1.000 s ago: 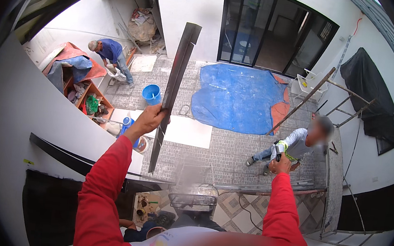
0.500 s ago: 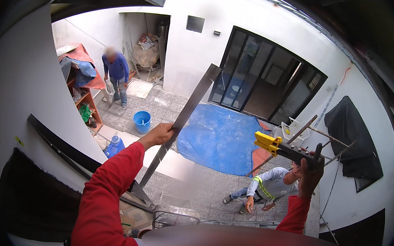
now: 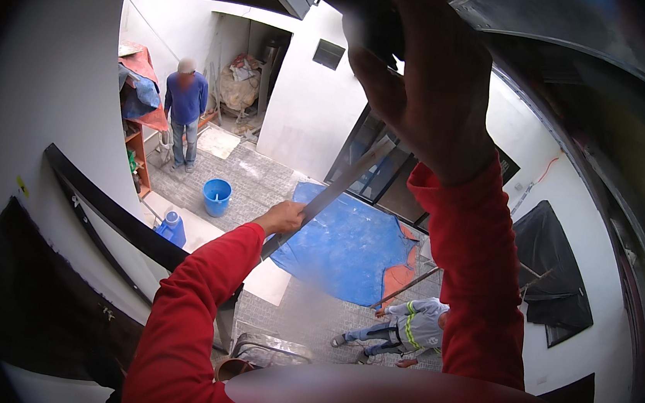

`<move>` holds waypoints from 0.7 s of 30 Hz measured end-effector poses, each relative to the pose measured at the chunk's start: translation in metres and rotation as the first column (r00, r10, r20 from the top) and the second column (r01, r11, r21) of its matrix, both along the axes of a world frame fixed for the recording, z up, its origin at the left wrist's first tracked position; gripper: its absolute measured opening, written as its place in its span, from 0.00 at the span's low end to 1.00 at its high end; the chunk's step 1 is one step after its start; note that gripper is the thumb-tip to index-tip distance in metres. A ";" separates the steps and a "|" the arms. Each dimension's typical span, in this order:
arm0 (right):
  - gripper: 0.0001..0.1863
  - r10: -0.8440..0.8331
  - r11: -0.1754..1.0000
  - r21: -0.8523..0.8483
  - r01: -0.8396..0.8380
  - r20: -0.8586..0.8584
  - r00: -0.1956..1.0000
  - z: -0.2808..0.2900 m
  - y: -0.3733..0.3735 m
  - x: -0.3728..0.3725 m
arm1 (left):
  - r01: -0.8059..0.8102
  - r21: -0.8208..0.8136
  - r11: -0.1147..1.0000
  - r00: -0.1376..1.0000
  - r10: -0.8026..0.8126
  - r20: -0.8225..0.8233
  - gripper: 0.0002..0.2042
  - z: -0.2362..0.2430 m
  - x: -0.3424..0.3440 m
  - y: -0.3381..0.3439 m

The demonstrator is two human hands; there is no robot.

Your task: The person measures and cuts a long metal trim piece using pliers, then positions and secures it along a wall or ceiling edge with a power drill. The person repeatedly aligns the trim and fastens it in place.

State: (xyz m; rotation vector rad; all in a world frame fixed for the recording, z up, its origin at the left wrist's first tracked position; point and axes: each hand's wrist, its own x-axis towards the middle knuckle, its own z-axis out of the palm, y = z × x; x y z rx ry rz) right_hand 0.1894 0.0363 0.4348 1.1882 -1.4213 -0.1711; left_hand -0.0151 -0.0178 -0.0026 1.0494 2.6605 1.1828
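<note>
My left hand (image 3: 280, 217) is closed around a long, narrow metal strip (image 3: 355, 171), held diagonally over the courtyard. My right hand (image 3: 430, 87) is raised high in the upper middle, close to the camera, its fingers curled around a dark hand tool (image 3: 371, 16) that is in shadow and partly blurred. Just above and to the right of that hand runs a metal roof edge (image 3: 557, 26); whether the tool touches anything up there I cannot tell.
Below are a blue tarp (image 3: 338, 246), blue bucket (image 3: 216, 197), blue jug (image 3: 171, 230) and pale board (image 3: 212, 141). One co-worker (image 3: 185, 107) stands at back left, another (image 3: 423, 328) is low at right. A curved black strip (image 3: 112, 208) lies along the left; a black-covered window (image 3: 542, 261) is right.
My right hand has risen with the tool, whose yellow part showed earlier, to above head height. The view has shifted. The co-worker in blue has straightened from bending.
</note>
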 end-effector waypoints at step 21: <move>0.15 -0.680 0.716 -0.340 0.609 -0.142 0.720 0.166 -0.042 -0.255 | 0.027 0.103 0.994 0.984 -0.044 0.170 0.17 0.034 0.027 0.000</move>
